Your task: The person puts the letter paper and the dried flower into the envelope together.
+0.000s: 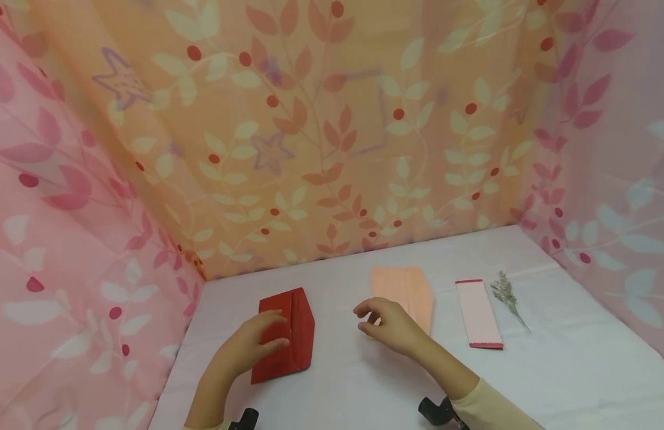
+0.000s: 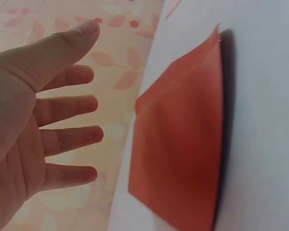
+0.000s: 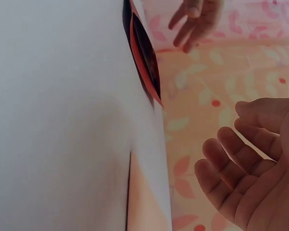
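A red envelope point(image 1: 302, 340) lies on the white-covered table, its pointed flap toward the right. Above it hovers my left hand point(image 1: 251, 343), fingers extended and apart from the paper in the left wrist view, where the red envelope point(image 2: 178, 139) bulges slightly. My right hand point(image 1: 393, 325) hangs in the air by the near left part of a peach envelope point(image 1: 399, 283), fingers loosely bent with nothing between them. In the right wrist view the red envelope point(image 3: 144, 57) shows a gaping opening, and the peach envelope point(image 3: 143, 202) lies flat below.
Right of the peach envelope lies a pale pink card point(image 1: 478, 313) with dark pink ends. Beside it rests a small dried flower sprig point(image 1: 506, 295). Leaf-patterned curtains point(image 1: 321, 119) stand along the back and both sides of the table point(image 1: 343, 382).
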### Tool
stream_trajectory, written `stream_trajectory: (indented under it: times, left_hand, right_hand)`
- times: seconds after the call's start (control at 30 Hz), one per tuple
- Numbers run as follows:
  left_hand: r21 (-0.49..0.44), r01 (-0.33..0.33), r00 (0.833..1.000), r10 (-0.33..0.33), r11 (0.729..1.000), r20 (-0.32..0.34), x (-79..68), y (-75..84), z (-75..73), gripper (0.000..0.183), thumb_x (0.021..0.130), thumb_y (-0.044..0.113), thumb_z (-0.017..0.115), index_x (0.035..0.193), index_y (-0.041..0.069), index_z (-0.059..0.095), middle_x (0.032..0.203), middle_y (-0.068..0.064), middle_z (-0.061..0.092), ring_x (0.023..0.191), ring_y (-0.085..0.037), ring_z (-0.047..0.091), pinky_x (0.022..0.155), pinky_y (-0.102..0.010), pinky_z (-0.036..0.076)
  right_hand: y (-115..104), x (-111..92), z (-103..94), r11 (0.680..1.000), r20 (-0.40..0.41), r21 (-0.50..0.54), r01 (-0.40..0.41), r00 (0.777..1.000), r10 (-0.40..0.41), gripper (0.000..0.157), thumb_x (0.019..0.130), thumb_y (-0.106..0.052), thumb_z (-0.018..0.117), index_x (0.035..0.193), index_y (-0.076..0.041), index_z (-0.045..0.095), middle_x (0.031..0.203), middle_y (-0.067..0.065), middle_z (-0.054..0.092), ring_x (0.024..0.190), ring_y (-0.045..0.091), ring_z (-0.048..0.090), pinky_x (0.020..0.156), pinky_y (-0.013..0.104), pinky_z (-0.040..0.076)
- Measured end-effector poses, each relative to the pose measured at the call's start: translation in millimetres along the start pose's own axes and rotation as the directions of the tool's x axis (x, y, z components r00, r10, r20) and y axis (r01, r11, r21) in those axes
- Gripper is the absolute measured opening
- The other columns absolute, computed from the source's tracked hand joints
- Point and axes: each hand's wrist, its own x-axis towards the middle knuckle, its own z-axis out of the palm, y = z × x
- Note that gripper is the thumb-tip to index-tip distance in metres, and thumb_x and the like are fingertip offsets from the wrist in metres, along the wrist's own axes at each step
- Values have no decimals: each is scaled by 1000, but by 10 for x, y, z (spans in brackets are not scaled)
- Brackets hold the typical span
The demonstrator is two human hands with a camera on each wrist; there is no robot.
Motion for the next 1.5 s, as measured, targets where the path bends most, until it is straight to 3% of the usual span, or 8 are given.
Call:
stream_trajectory:
  times: [0.1, 0.4, 0.53, 0.7, 0.97, 1.17, 1.5]
  left_hand:
    - [-2, -22, 1000, 22, 1000, 8, 21, 48, 79, 52, 89, 45, 78, 132, 18, 66, 150, -5, 55, 140, -31, 49, 112, -55, 42]
    - [104, -95, 993, 101, 990, -61, 101, 372, 443, 52, 92, 46, 75, 137, 26, 61, 155, 7, 48, 142, -22, 47, 107, -50, 49]
    - [139, -117, 991, 125, 983, -50, 159, 514, 529, 50, 93, 49, 73, 135, 25, 63, 153, 4, 50, 140, -23, 49, 105, -50, 51]
    - [184, -147, 987, 156, 972, -35, 281, 679, 602, 48, 92, 47, 74, 133, 24, 64, 153, 1, 52, 140, -25, 49, 106, -49, 50]
    - [218, -223, 974, 224, 950, 24, 575, 1044, 777, 46, 91, 44, 75, 131, 24, 65, 151, -2, 54, 139, -24, 51, 107, -46, 50]
    - [189, -209, 976, 217, 959, -23, 789, 1304, 938, 45, 92, 42, 76, 130, 22, 65, 151, -2, 53, 136, -25, 55, 103, -45, 53]
    - [254, -229, 972, 237, 940, 0, 1087, 1531, 1157, 37, 92, 39, 75, 124, 22, 69, 146, -5, 58, 130, -26, 58, 104, -45, 52]
  right_hand:
    - [36, -58, -140, 1000, -35, -17, 4, 999, -5, 25, 93, -15, 75, 116, -23, 70, 111, -4, 69, 89, 8, 65, 70, 24, 55]
    - [146, -238, -550, 988, -129, -152, -6, 992, -14, 26, 92, -14, 76, 116, -22, 70, 110, -4, 70, 89, 5, 62, 73, 25, 54]
    - [225, -283, -673, 984, -135, -176, -13, 991, -11, 27, 92, -15, 76, 117, -23, 70, 111, -7, 69, 89, 4, 62, 73, 24, 54]
    - [266, -328, -810, 984, -165, -180, -5, 986, -25, 26, 93, -15, 76, 117, -21, 70, 113, -7, 69, 92, 9, 63, 77, 31, 57]
    - [379, -400, -936, 969, -203, -246, -19, 979, -32, 28, 92, -14, 77, 119, -12, 71, 115, -3, 70, 101, 20, 67, 84, 43, 57]
    - [446, -393, -999, 960, -222, -277, -40, 975, -24, 30, 92, -17, 78, 121, -14, 70, 117, -7, 69, 110, 20, 66, 92, 47, 55]
    - [597, -371, -1017, 954, -214, -294, -49, 977, -15, 30, 92, -18, 78, 121, -15, 70, 121, -2, 69, 120, 28, 64, 100, 52, 52]
